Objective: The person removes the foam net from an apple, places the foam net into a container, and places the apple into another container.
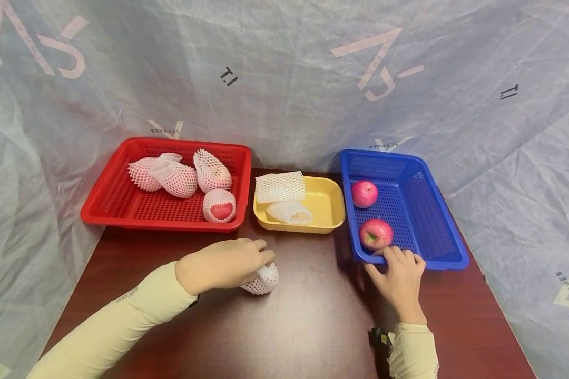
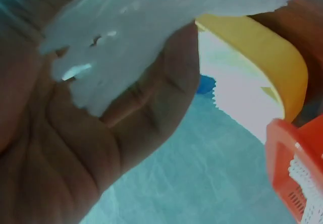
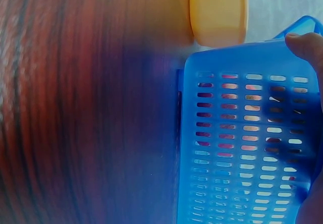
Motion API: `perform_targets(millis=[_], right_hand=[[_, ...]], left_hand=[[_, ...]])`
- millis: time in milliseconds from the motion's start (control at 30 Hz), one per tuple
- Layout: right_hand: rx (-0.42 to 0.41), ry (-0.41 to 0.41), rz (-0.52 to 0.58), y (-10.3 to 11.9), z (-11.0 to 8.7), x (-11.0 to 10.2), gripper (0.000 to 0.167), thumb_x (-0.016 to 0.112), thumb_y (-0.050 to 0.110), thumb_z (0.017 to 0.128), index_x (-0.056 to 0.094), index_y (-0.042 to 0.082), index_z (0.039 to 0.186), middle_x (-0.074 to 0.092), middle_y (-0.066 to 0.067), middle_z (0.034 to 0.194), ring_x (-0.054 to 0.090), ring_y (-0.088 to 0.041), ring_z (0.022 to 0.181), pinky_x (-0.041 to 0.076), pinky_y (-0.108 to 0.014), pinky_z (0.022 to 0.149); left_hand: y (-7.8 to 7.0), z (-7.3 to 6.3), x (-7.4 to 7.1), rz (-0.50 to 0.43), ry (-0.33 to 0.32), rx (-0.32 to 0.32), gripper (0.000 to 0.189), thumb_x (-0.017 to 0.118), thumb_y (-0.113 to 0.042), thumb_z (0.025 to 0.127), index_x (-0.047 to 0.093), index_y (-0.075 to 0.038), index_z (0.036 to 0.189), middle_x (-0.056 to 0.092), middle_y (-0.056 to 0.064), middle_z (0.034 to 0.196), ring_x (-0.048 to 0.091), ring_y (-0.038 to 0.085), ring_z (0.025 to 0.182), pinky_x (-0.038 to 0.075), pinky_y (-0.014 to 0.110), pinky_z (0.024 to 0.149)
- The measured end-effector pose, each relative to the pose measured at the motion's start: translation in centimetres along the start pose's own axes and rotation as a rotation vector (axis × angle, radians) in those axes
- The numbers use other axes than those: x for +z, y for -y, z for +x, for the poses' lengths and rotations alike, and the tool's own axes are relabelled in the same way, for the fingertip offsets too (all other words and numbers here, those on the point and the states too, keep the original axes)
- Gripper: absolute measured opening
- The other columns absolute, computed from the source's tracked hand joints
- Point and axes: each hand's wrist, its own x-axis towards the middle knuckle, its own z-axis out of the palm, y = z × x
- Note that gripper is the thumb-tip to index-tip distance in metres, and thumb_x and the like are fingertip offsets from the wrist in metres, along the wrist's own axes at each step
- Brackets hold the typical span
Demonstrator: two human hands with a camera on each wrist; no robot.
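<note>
Head view: the left hand [image 1: 227, 263] grips the loose end of a white foam-mesh-wrapped round fruit [image 1: 263, 283] over the red-brown wooden table [image 1: 294, 331]; likely firm yet bruisable, best cupped around its middle. Rightward, the right hand [image 1: 400, 276] grips the blue slotted plastic basket [image 1: 441, 264] by its near rim.

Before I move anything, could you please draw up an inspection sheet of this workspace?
Surface: reddish-brown table, shiny near the middle.
Fruit: four netted fruits in the red basket; two bare apples in the blue basket.
Packing: two foam nets in the yellow tray, one overlapping its rim.
Clutter: nothing seen.
Left hand: holds a foam-netted fruit; table contact unclear.
Right hand: fingers over the blue basket's near rim, thumb outside.
Cables: nothing seen.
Surroundings: printed grey sheeting behind and on both sides.
</note>
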Motion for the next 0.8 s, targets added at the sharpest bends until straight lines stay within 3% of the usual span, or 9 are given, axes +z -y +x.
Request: perform_targets(millis=[167,433,567,800], right_hand=[[-0.006,-0.008,-0.001,0.0,-0.1,0.1,0.035,0.078,0.036,0.069,0.065,0.007,0.084,0.062,-0.013,0.078,0.048,-0.037,0.073,0.028,-0.063,0.082],[0.001,0.001,-0.011,-0.2,-0.5,-0.1,0.035,0.078,0.037,0.069,0.064,0.009,0.084,0.061,-0.012,0.078,0.047,-0.037,0.074,0.028,-0.064,0.082],[0.004,0.010,-0.008,-0.2,-0.5,-0.1,0.035,0.078,0.038,0.069,0.064,0.010,0.085,0.062,-0.011,0.079,0.048,-0.036,0.074,0.028,-0.064,0.083],[-0.003,0.010,-0.002,-0.1,-0.2,0.1,0.034,0.078,0.037,0.070,0.065,0.009,0.085,0.062,-0.011,0.079,0.048,-0.037,0.075,0.028,-0.064,0.083]], left_hand=[[0.4,0.3,-1.3,-0.075,0.043,-0.038,0.028,0.080,-0.016,0.083,0.062,-0.011,0.103,0.059,0.005,0.093,0.062,0.022,0.077,0.054,0.035,0.075],[1.3,1.9,-3.5,-0.117,0.067,-0.065,0.029,0.081,-0.019,0.084,0.061,-0.013,0.105,0.059,0.002,0.098,0.062,0.019,0.082,0.054,0.032,0.075],[2.4,4.3,-4.7,-0.133,0.068,-0.074,0.026,0.077,-0.017,0.087,0.061,-0.012,0.106,0.059,0.003,0.098,0.062,0.020,0.082,0.053,0.033,0.073],[5.2,10.6,-4.9,-0.127,0.074,-0.144,0.024,0.073,-0.018,0.091,0.059,-0.010,0.109,0.058,0.007,0.102,0.060,0.025,0.089,0.050,0.037,0.081]])
